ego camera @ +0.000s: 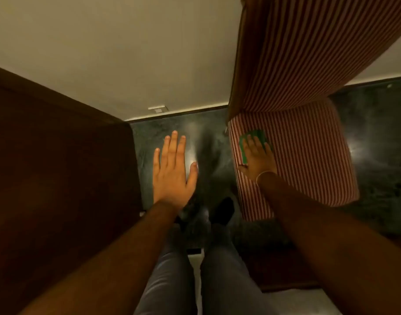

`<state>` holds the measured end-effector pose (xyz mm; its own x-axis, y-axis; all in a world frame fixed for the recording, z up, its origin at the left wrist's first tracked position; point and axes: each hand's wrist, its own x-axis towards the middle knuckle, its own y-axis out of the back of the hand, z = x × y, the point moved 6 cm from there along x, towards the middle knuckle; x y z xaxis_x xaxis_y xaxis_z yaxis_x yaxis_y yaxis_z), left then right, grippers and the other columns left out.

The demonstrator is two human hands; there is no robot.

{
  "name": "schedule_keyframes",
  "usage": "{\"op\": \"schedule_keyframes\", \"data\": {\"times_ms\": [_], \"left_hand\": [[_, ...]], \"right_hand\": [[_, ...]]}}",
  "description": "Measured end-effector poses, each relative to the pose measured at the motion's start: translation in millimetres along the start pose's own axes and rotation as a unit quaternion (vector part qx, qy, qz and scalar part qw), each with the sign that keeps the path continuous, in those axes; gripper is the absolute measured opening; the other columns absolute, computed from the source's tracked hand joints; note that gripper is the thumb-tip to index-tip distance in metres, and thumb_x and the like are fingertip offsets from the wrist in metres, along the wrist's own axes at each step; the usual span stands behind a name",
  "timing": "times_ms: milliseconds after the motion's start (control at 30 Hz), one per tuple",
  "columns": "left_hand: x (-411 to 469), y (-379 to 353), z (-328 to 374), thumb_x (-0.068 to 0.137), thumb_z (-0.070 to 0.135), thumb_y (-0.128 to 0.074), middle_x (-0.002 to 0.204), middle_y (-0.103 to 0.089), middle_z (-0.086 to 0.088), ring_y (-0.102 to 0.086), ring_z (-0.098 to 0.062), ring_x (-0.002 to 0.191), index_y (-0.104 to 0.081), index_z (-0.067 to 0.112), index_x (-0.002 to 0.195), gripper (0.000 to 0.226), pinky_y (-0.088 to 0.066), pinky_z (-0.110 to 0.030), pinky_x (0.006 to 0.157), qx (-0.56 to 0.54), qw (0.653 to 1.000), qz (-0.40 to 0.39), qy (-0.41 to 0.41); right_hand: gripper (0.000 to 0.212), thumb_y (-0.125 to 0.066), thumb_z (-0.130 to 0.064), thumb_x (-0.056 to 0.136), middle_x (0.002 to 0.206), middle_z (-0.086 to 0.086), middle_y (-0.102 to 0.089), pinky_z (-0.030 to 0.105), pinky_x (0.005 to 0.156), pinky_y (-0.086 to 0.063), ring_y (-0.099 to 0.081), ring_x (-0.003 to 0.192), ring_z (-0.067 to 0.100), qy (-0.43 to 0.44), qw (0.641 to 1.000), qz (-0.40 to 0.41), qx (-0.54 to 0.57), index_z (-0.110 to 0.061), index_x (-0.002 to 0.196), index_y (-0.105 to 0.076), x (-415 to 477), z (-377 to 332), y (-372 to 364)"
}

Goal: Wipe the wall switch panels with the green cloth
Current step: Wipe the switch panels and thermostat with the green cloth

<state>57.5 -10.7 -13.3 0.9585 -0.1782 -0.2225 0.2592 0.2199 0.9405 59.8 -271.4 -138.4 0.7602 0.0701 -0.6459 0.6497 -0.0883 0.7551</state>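
1. Looking steeply down, the head camera took in both bare forearms stretched forward over a dark polished floor [376, 142], with grey-trousered legs [220, 269] and a dark shoe [222, 210] below them
2. The left hand [172, 169] was spread flat, palm down, fingers straight and slightly apart, its grip released and holding nothing; it hovered above the floor just beside the edge of a dark wooden furniture piece [58, 178] that filled the left side
3. The right hand [256, 158] lay flat with fingers splayed on top of the green cloth [255, 138], pressing it against the seat of a red-and-white striped chair [308, 160]; the grip was not clenched around the cloth, only laid over it
4. The green cloth showed between and beyond the fingers, near the front left corner of the seat cushion
5. A thin light band [264, 175] circled the right wrist
6. The chair's striped backrest rose toward the camera at upper right, framed by a brown wooden edge
7. A cream wall [115, 53] met the floor along a dark skirting line, and 1 small pale switch panel [158, 109] sat low on that wall, well apart from the cloth and from both hands
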Motion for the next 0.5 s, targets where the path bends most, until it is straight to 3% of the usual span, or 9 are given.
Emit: {"op": "schedule_keyframes", "data": {"times_ms": [200, 367, 500], "left_hand": [[14.3, -2.6, -15.4, 0.114, 0.053, -0.028, 0.187, 0.008, -0.001, 0.009, -0.02, 0.173, -0.002, 0.02, 0.179, 0.078, 0.008, -0.043, 0.14, 0.031, 0.999, -0.013, 0.006], [19.2, 37.4, -26.3, 0.113, 0.049, -0.037, 0.187, 0.003, -0.001, 0.004, -0.02, 0.174, -0.008, 0.019, 0.179, 0.078, -0.001, -0.047, 0.141, 0.031, 0.999, 0.038, 0.011], [34.0, 116.0, -22.4, 0.11, 0.047, -0.042, 0.186, -0.013, -0.005, -0.012, -0.024, 0.173, -0.023, 0.013, 0.177, 0.077, -0.008, -0.047, 0.14, 0.024, 0.992, 0.127, 0.014]], "right_hand": [[0.1, -0.068, -0.002, 0.097, 0.181, 0.004, 0.0, 0.052, 0.136, -0.019, 0.001, 0.168, 0.03, -0.001, 0.998, 0.006, 0.057, -0.022, 0.172, -0.005, 24.4, 15.8, 7.2], [0.083, -0.054, 0.008, 0.102, 0.18, 0.004, -0.014, 0.048, 0.136, -0.024, -0.006, 0.168, 0.027, 0.007, 0.992, 0.031, 0.118, -0.021, 0.171, -0.018, 12.3, 10.1, 45.0], [0.081, -0.05, 0.011, 0.102, 0.177, 0.0, -0.006, 0.044, 0.133, -0.029, -0.014, 0.168, 0.028, 0.057, 0.975, 0.104, 0.186, -0.019, 0.168, -0.013, -21.9, -20.7, 111.2]]}}
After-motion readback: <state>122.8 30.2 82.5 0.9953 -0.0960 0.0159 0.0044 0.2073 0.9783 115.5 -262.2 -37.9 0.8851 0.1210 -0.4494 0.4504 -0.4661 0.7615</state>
